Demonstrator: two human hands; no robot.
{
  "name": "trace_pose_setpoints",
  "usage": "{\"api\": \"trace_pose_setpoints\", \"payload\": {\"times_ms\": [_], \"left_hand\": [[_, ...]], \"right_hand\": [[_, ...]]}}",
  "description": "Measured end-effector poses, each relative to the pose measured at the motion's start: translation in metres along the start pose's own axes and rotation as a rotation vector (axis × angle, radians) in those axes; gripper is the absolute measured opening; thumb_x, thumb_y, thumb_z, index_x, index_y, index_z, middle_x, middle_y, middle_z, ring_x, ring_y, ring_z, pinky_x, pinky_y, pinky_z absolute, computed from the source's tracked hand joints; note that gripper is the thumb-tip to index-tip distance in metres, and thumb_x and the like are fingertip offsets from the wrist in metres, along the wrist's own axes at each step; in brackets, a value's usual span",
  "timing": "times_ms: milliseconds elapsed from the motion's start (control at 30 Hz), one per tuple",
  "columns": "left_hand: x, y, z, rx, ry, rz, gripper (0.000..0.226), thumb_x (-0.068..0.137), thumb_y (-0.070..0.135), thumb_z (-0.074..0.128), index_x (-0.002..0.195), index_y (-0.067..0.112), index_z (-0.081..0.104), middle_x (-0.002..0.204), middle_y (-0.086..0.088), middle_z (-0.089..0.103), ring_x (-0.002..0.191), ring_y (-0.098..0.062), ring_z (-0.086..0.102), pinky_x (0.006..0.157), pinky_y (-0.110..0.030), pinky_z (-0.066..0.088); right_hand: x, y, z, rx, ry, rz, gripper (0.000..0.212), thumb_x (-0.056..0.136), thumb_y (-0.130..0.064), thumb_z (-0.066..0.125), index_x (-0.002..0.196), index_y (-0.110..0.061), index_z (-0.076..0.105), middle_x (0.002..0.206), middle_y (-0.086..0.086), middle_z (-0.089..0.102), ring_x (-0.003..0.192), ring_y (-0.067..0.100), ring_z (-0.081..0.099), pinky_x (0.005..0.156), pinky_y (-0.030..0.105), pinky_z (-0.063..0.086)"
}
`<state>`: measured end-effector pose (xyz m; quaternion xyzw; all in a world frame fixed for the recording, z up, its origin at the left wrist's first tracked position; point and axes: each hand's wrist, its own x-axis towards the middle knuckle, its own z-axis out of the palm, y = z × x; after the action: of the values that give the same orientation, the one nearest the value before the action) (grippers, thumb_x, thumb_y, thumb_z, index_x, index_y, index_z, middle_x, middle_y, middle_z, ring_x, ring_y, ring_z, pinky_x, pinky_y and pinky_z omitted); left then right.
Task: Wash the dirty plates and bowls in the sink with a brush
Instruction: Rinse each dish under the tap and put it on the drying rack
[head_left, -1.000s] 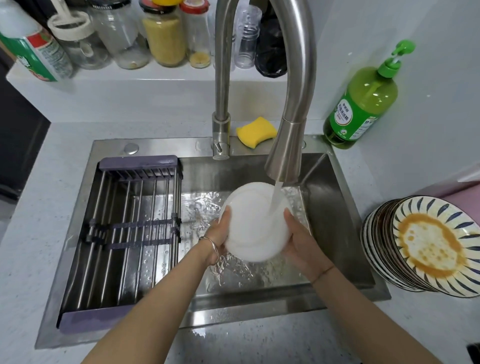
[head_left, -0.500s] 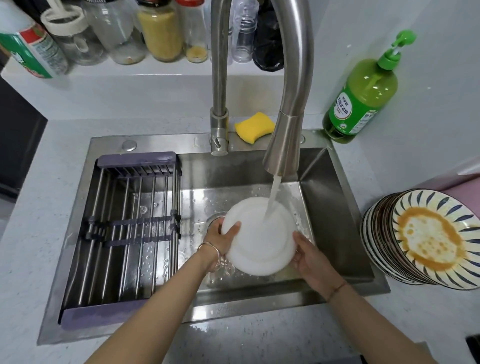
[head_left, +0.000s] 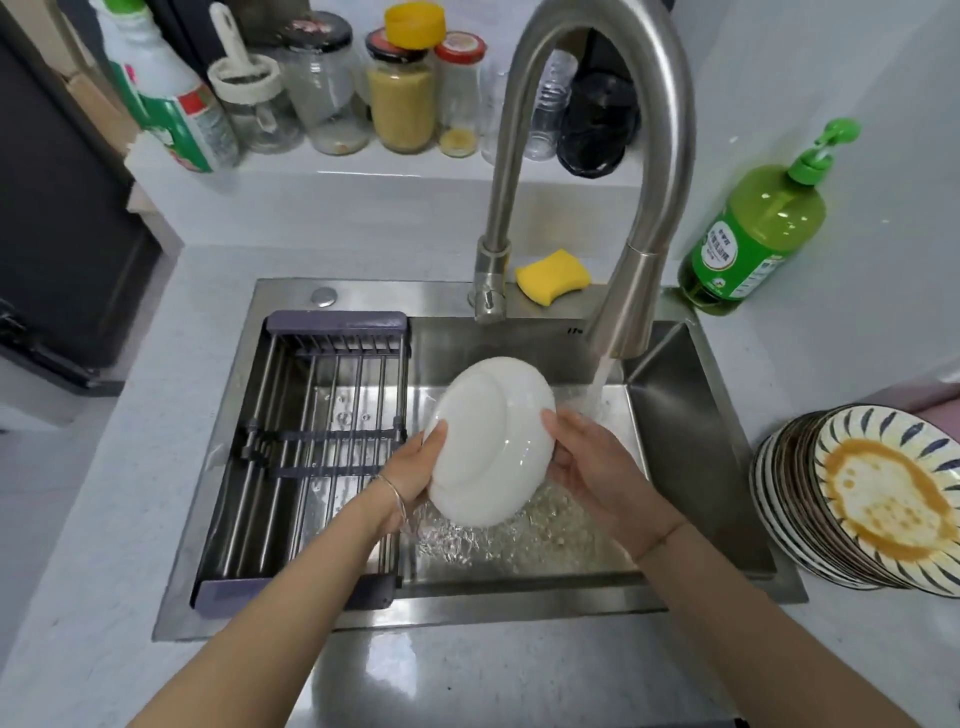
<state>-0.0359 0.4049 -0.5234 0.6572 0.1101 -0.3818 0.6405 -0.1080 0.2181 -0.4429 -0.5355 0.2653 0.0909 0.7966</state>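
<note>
I hold a white plate over the steel sink, tilted, its underside with the foot ring facing me. My left hand grips its left rim, thumb on the underside. My right hand grips the right rim, fingers behind the plate. Water runs from the tap spout and falls just right of the plate, beside my right hand. A stack of dirty blue-striped plates with orange sauce stains leans on the counter at the right. A white brush stands in a jar on the back shelf.
A purple-framed wire drying rack fills the sink's left half. A yellow sponge lies behind the tap. A green soap pump bottle stands at the back right. Jars and bottles line the shelf.
The plate has moved left out of the water stream and tilted up. Both hands shifted left with it. The view has pulled back a little.
</note>
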Motion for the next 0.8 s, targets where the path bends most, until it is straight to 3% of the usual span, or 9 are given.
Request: {"api": "trace_pose_setpoints", "payload": {"times_ms": [100,267,333,400,467,567,667,700,800], "left_hand": [[-0.007,0.008,-0.027,-0.030,0.013,0.001,0.062,0.088,0.066,0.048,0.133,0.024,0.053,0.121,-0.005,0.067,0.110,-0.026,0.063,0.091,-0.048,0.054],[-0.022,0.028,-0.081,-0.011,0.085,0.063,0.032,0.102,0.043,0.039,0.115,0.024,0.060,0.112,-0.002,0.065,0.100,-0.017,0.061,0.082,-0.029,0.053],[-0.029,0.032,-0.108,0.007,0.160,0.096,0.029,0.102,0.038,0.042,0.123,0.024,0.056,0.122,0.000,0.061,0.103,-0.014,0.061,0.085,-0.029,0.051],[-0.037,0.030,-0.138,0.101,0.271,0.145,0.039,0.101,0.035,0.045,0.137,0.021,0.048,0.136,-0.003,0.054,0.119,-0.020,0.056,0.101,-0.037,0.047],[-0.046,0.027,-0.164,0.220,0.367,0.199,0.043,0.101,0.026,0.048,0.142,0.013,0.044,0.141,-0.008,0.050,0.129,-0.024,0.049,0.110,-0.033,0.037],[-0.053,0.021,-0.188,0.288,0.379,0.222,0.048,0.099,0.012,0.051,0.145,0.005,0.039,0.146,-0.011,0.046,0.135,-0.022,0.043,0.104,-0.018,0.030],[-0.054,0.014,-0.200,0.340,0.362,0.245,0.054,0.097,0.017,0.055,0.147,0.009,0.036,0.149,-0.007,0.042,0.138,-0.018,0.039,0.106,-0.018,0.027],[-0.054,0.013,-0.201,0.372,0.363,0.255,0.056,0.097,0.020,0.056,0.148,0.011,0.036,0.150,-0.003,0.040,0.138,-0.015,0.037,0.107,-0.018,0.026],[-0.051,0.011,-0.205,0.447,0.364,0.279,0.062,0.094,0.017,0.061,0.149,0.016,0.033,0.147,0.004,0.038,0.135,-0.005,0.030,0.110,-0.020,0.022]], "right_hand": [[0.009,-0.018,0.040,-0.062,-0.036,-0.040,0.023,0.095,-0.019,0.055,0.112,-0.005,0.061,0.087,0.004,0.071,0.074,0.013,0.068,0.064,0.027,0.056],[0.033,-0.034,0.112,-0.143,-0.107,-0.052,0.013,0.095,-0.016,0.057,0.103,-0.006,0.061,0.068,-0.005,0.067,0.058,0.005,0.062,0.060,0.022,0.055],[0.049,-0.034,0.139,-0.190,-0.104,-0.040,0.015,0.093,-0.015,0.059,0.104,-0.006,0.061,0.079,0.000,0.067,0.068,0.009,0.062,0.071,0.026,0.055],[0.066,-0.030,0.166,-0.227,-0.106,-0.016,0.017,0.093,-0.016,0.061,0.107,-0.006,0.062,0.093,0.006,0.066,0.077,0.014,0.063,0.076,0.027,0.055],[0.081,-0.025,0.193,-0.235,-0.111,0.008,0.024,0.093,-0.015,0.060,0.114,-0.002,0.059,0.090,0.006,0.065,0.074,0.014,0.062,0.073,0.025,0.055],[0.100,-0.019,0.228,-0.252,-0.105,0.046,0.033,0.094,-0.012,0.059,0.121,0.006,0.053,0.090,0.009,0.064,0.068,0.013,0.058,0.063,0.022,0.055],[0.116,-0.009,0.257,-0.248,-0.098,0.087,0.005,0.094,-0.011,0.058,0.095,-0.006,0.058,0.096,0.013,0.062,0.064,0.012,0.056,0.055,0.020,0.053],[0.121,-0.005,0.263,-0.245,-0.089,0.093,0.007,0.094,-0.010,0.058,0.088,-0.009,0.056,0.094,0.012,0.061,0.063,0.012,0.055,0.050,0.017,0.051],[0.135,0.005,0.284,-0.239,-0.072,0.097,0.012,0.094,-0.008,0.059,0.105,-0.004,0.056,0.096,0.013,0.059,0.061,0.011,0.057,0.041,0.016,0.049]]}}
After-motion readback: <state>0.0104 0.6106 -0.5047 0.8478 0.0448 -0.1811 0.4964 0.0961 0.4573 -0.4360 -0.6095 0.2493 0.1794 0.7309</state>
